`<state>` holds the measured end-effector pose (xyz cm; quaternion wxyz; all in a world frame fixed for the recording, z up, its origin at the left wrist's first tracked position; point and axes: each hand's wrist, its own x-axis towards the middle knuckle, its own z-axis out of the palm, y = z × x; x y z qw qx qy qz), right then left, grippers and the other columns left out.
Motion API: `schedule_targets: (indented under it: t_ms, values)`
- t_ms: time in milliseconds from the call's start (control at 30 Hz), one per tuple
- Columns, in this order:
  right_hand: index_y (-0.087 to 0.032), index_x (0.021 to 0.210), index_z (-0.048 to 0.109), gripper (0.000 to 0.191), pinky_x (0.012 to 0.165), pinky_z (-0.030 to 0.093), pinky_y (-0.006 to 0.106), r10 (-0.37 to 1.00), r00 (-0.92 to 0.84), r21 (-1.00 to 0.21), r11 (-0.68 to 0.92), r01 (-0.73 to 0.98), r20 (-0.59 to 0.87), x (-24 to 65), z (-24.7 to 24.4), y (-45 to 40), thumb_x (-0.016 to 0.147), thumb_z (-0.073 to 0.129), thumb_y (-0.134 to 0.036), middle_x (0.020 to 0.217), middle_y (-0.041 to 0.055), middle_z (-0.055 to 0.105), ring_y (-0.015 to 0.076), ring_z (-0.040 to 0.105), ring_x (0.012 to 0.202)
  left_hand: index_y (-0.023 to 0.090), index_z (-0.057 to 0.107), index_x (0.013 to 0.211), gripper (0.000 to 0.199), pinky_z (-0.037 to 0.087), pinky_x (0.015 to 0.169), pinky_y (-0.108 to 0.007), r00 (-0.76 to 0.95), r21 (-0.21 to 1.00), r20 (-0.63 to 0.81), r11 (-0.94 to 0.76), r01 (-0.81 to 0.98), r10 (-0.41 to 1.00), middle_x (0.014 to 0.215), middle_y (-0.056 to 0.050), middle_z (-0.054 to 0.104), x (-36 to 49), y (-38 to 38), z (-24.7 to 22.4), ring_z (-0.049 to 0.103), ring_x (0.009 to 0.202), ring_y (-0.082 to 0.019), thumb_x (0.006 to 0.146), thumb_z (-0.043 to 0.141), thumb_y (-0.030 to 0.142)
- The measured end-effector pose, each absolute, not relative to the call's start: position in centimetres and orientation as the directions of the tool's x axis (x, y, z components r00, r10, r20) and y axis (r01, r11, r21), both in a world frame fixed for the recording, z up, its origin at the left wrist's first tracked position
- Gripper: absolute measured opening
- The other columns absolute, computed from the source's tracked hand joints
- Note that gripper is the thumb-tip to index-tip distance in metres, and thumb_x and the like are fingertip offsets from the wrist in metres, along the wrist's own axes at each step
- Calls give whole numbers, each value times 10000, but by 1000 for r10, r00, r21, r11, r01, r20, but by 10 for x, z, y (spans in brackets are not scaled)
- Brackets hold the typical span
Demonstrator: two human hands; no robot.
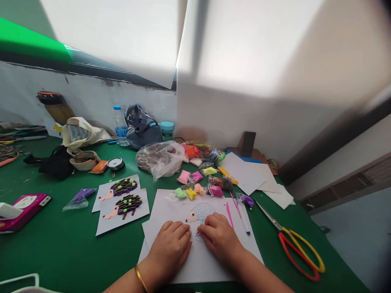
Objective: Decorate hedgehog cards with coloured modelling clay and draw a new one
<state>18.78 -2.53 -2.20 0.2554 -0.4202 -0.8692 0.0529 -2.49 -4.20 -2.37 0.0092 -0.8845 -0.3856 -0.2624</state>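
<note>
A white paper sheet (165, 203) bears a blue-lined hedgehog drawing (204, 211) with a peach face and dark nose. My left hand (172, 246) lies on the sheet left of the drawing, fingers bent and resting on the paper, holding nothing visible. Just below the drawing, the fingers of my right hand (220, 238) are pinched together against the paper. A small purplish bit shows at the fingertips, too small to name. To the right lie two pink modelling tools (229, 215) and a white pen (244, 219) with a blue end.
Two finished hedgehog cards (122, 211) lie left. Several clay packets (197, 177) sit beyond the sheet. Large scissors (293, 240) with red and yellow handles lie right, near loose white paper (244, 175). A water bottle (120, 126) and a grey-blue bag (143, 132) stand by the wall.
</note>
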Motion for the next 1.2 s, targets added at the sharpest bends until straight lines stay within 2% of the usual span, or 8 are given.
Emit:
schedule_targets:
  t_ms: [200, 533, 733, 967, 1200]
  values:
    - [-254, 891, 693, 100, 721, 331, 310, 753, -544, -284, 650, 705, 371, 187, -24, -25, 905, 604, -211, 812, 13, 602, 167, 497, 796, 197, 651, 1003, 161, 410, 799, -400, 563, 184, 474, -701, 688, 677, 1019, -47, 708, -25, -42, -23, 613, 922, -233, 867, 567, 174]
    - [-224, 825, 666, 134, 764, 407, 298, 867, -458, -459, 493, 739, 195, 180, -14, -22, 796, 698, -97, 870, 3, 609, 169, 539, 850, 187, 648, 995, 157, 418, 807, -408, 572, 186, 452, -700, 690, 685, 1028, -46, 704, -25, -42, -22, 611, 928, -227, 872, 555, 161]
    - [-207, 794, 640, 144, 753, 397, 307, 863, -477, -409, 501, 763, 167, 174, -14, -17, 813, 652, -64, 854, 7, 607, 180, 523, 854, 196, 642, 999, 150, 406, 806, -405, 572, 196, 437, -694, 692, 694, 1022, -46, 700, -25, -42, -23, 611, 922, -230, 876, 561, 168]
    - [-196, 842, 625, 204, 789, 403, 309, 847, -474, -457, 530, 714, 241, 179, -17, -6, 791, 606, 0, 897, 23, 595, 184, 505, 889, 194, 638, 998, 153, 399, 806, -403, 566, 204, 444, -693, 691, 695, 1026, -44, 699, -25, -42, -21, 610, 927, -227, 866, 570, 154]
    - [-224, 855, 641, 141, 827, 399, 319, 827, -542, -450, 546, 707, 152, 181, -8, -7, 802, 707, -112, 930, 5, 610, 181, 539, 941, 200, 640, 992, 152, 406, 805, -402, 566, 205, 445, -694, 690, 694, 1019, -53, 701, -25, -43, -20, 616, 924, -229, 876, 552, 156]
